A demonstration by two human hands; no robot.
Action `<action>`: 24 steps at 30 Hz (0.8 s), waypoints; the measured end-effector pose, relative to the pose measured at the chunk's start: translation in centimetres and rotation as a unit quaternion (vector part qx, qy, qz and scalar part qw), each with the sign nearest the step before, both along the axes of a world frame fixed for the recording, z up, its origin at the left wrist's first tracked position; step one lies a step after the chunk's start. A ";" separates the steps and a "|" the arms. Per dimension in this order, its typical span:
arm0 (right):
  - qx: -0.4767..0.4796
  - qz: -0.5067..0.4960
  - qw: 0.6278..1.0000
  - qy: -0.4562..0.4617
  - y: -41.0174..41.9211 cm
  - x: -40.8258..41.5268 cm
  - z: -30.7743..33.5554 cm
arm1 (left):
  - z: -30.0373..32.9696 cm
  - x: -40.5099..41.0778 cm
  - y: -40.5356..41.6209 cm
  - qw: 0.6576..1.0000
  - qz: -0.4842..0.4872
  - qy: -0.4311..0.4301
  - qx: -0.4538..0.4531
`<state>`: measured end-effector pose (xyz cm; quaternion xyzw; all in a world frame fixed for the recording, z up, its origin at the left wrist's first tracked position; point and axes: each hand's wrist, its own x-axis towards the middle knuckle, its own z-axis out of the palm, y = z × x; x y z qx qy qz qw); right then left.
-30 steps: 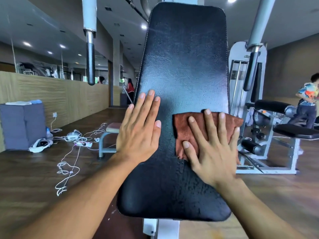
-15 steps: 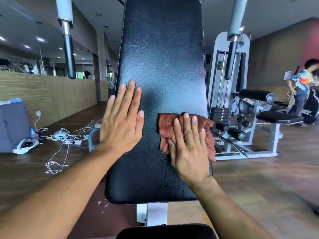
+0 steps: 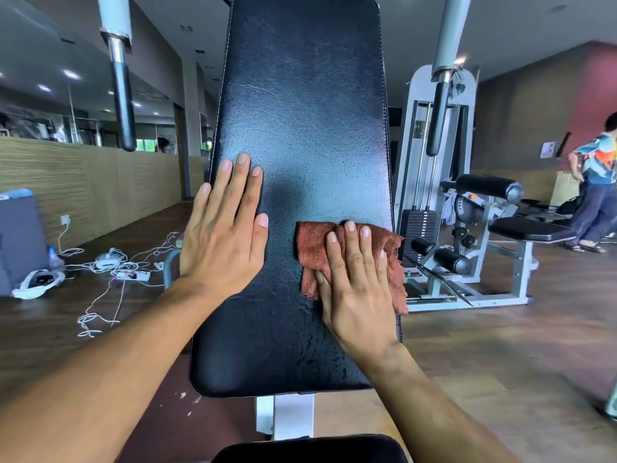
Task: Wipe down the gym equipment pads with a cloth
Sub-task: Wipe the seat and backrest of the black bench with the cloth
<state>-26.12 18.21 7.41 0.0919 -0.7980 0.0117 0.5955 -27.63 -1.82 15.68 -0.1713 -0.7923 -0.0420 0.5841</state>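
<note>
Black back pad: centre of frame, long axis running from bottom centre up past the top edge, narrowing slightly upward. Surface glossy, creased; lower part shows beaded wet marks. It sits on a white post, with the edge of a second black seat pad at bottom centre.

Rust-brown cloth: on the pad's right side, a little below mid-height, crumpled, its right edge hanging past the pad's stitched border.

Right hand: flat on the cloth, fingers straight and close together, pointing up the pad; presses the cloth to the pad, no curl round it.

Left hand: flat on the pad's left edge, fingers extended, thumb spread toward centre; bare palm on vinyl, holding nothing.

Surroundings: two hanging handle bars, upper left and upper right. Weight-stack machine right of the pad. White cables and a power strip on the wooden floor at left. A person stands at far right. No containers clearly visible.
</note>
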 end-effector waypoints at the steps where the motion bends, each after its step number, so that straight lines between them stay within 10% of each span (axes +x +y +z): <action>1: -0.001 0.002 1.000 -0.001 0.0 0.0 0.0 | 0.0 0.0 0.0 1.000 0.001 -0.001 -0.001; 17: -0.046 0.054 0.996 -0.062 -0.2 1.3 -0.1 | -0.2 0.2 -0.1 1.000 -0.011 -0.028 -0.008; 24: -0.098 0.081 0.971 -0.205 -0.7 5.6 1.9 | -0.4 3.7 0.2 0.980 0.009 -0.189 -0.054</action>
